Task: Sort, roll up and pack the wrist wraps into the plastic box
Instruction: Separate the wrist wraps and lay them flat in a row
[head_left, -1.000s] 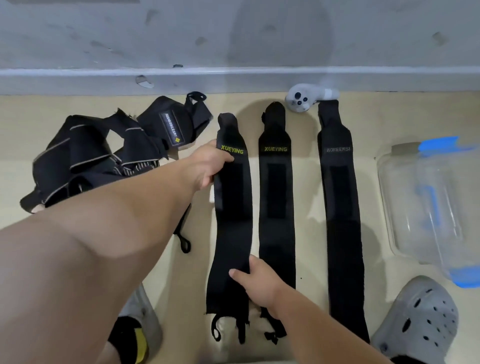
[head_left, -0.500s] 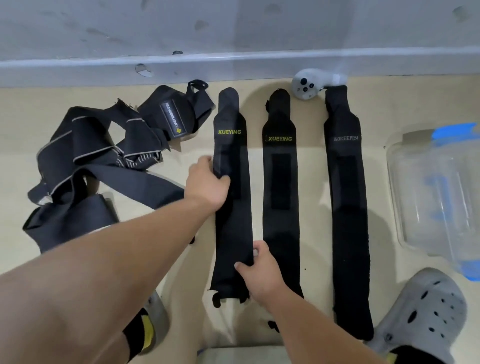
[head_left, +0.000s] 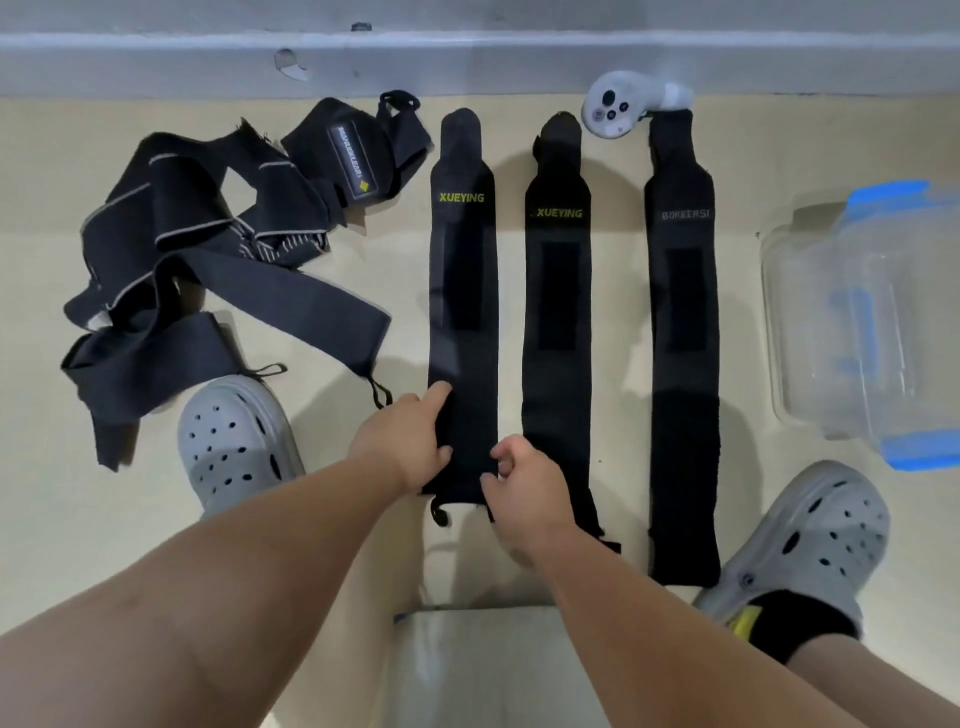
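**Two hands at the near end of a flat wrist wrap, ready to start rolling**

Seen from above, two bare forearms reach forward over a pale floor (head_left: 78, 519). A grey clog (head_left: 236, 441) sits outside the left arm, and another grey clog (head_left: 810, 535) outside the right.

Both hands meet at the near end of the left XUEYING wrap (head_left: 462, 312). The left hand (head_left: 402, 441) lies on its left edge, with the forefinger straight along the cloth and the thumb pressed onto it. I cannot tell whether the other fingers hook under. The right hand (head_left: 524, 478) pinches the right corner between thumb and curled fingers. Holding both corners probably keeps the end square so a roll starts tight.

The wrap runs straight away from the viewer. Parallel on its right, and apart from it, lie the middle XUEYING wrap (head_left: 558, 312) and then the BOKEERSI wrap (head_left: 683, 338). They seem sorted by brand and flattened for rolling.

Further right, the clear plastic box (head_left: 857, 322) with blue clips has no wrap in it. On the left, the tangled wraps (head_left: 208, 270) lie in an unsorted heap.

Farthest off, a white controller (head_left: 618, 106) rests at the skirting (head_left: 467, 62).
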